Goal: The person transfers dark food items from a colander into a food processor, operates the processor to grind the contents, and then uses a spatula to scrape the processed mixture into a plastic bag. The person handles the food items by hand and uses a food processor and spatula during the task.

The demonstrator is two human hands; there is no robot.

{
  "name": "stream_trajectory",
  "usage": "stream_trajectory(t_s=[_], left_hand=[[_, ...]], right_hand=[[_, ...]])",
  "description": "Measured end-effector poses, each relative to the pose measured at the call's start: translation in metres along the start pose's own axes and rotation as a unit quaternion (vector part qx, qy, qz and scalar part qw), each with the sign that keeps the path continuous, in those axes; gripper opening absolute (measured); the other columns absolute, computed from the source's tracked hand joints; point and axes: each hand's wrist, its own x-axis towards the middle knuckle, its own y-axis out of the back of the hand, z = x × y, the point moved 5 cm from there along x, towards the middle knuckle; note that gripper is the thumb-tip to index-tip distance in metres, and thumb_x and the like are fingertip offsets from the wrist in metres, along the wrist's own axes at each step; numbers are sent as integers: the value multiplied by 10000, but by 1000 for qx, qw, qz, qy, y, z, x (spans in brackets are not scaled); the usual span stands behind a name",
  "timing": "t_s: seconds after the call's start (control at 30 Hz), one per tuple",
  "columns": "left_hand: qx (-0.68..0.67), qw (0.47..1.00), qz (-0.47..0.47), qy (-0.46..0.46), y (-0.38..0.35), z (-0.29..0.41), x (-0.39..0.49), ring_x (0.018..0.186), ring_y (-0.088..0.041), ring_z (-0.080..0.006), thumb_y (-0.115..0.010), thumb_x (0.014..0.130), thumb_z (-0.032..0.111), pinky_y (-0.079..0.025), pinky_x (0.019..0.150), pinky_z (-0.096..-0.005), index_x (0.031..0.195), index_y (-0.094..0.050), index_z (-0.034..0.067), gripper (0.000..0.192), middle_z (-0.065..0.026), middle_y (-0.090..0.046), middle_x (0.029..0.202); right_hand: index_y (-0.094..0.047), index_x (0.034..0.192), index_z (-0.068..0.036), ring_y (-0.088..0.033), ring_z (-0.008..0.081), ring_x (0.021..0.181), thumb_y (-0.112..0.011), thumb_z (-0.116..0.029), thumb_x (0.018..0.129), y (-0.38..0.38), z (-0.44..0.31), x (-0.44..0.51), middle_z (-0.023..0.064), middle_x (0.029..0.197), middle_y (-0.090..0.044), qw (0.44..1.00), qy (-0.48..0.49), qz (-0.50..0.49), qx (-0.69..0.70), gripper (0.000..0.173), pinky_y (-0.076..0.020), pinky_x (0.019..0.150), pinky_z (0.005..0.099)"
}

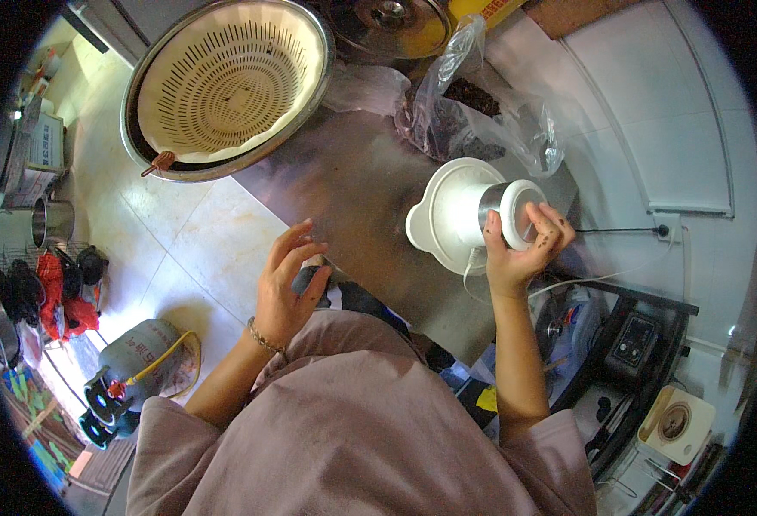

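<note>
A white electric food chopper (pixel 454 209) with a steel band stands on the metal tabletop, its wide lid showing around the motor head. My right hand (pixel 528 248) grips the top of that motor head, thumb against one side and fingers curled over the upper face. Dark specks cling to these fingers. Holding nothing, my left hand (pixel 290 284) hovers near the table's left edge with fingers apart and a little bent. A bracelet (pixel 263 337) circles its wrist. The lid and my viewpoint hide what is inside the chopper.
A cream colander (pixel 231 97) sits in a metal basin (pixel 131 138) at the far left. Beyond the chopper lies a clear plastic bag (pixel 443 122) of dark material. A power cord (pixel 617 230) runs to a wall socket (pixel 670 229). On the floor stands a gas cylinder (pixel 143 351).
</note>
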Motion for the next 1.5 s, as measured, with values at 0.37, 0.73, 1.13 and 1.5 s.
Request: stream_trajectory(t_s=[0.37, 0.73, 1.13, 1.5], left_hand=[[-2, 1000, -1, -4, 2, 4, 7, 1036, -588, -291, -699, 753, 17, -496, 870, -371, 1050, -624, 63, 310, -158, -517, 1283], [-17, 999, -18, 20, 0, -1, 6, 1096, -556, -315, -702, 760, 29, -466, 911, -387, 1038, -633, 66, 288, -156, -518, 1290], [-7, 999, 0, 32, 5, -12, 9, 1160, -535, -316, -674, 803, 52, -432, 963, -411, 1031, -639, 63, 231, -148, -531, 1287], [-88, 993, 16, 72, 5, -16, 12, 1154, -537, -307, -669, 808, 62, -438, 954, -391, 1002, -643, 38, 197, -159, -529, 1278]], right_hand=[[-513, 1099, -32, -449, 310, 1059, -826, -238, 676, 1, -4, 4, 148, 1072, -482, 998, 43, -12, -31, 565, -414, 910, 412], [-481, 1139, -81, -306, 388, 1266, -811, -407, 684, 10, -12, 10, 226, 1324, -337, 995, 19, -63, -68, 649, -279, 1036, 532], [-635, 924, -103, -426, 344, 1254, -553, -222, 912, 44, -19, 21, 41, 1170, -619, 968, 10, -171, -182, 145, -197, 1067, 564], [-673, 860, -93, -373, 324, 1289, -587, -194, 886, 55, -16, 32, 36, 1205, -567, 950, 29, -233, -205, 136, -203, 1070, 566]])
